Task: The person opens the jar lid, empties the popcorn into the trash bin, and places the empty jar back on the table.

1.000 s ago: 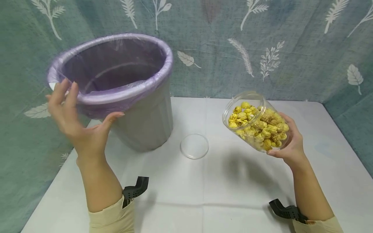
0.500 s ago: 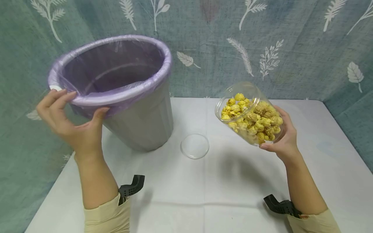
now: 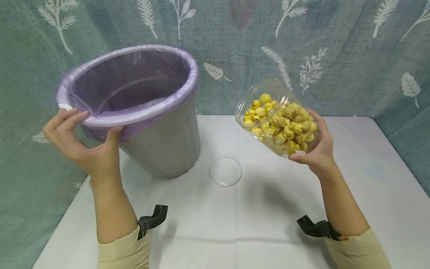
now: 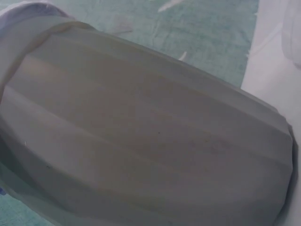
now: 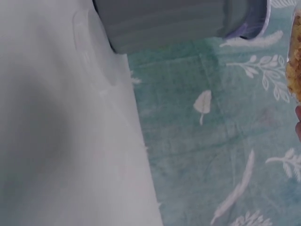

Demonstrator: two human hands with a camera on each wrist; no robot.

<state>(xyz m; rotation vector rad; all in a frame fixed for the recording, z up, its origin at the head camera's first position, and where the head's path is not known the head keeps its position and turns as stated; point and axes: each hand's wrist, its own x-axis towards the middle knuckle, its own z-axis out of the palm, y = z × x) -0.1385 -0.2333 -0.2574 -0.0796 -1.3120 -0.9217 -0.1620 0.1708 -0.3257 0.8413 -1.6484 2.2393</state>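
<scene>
A grey trash bin point(image 3: 164, 145) lined with a purple plastic bag point(image 3: 141, 116) stands at the left of the table, tilted toward my left hand point(image 3: 87, 145). That hand grips the near left rim, thumb below on the outside and fingers over the edge. On the right, my right hand point(image 3: 317, 145) holds a clear plastic jar point(image 3: 265, 89) by its base, raised above the table. The jar tips on its side, mouth facing the bin, with yellow popcorn point(image 3: 282, 125) inside. The right wrist view catches only a strip of the popcorn point(image 5: 295, 59) at its edge.
A round clear lid point(image 3: 225, 171) lies on the white table point(image 3: 208, 216) between the bin and the right arm. Behind the table hangs a green curtain point(image 3: 231, 45) with white leaf prints.
My left hand has lowered and closed its fingers on the bin's rim. My right hand has carried the jar left and upward toward the bin; the popcorn stays inside.
</scene>
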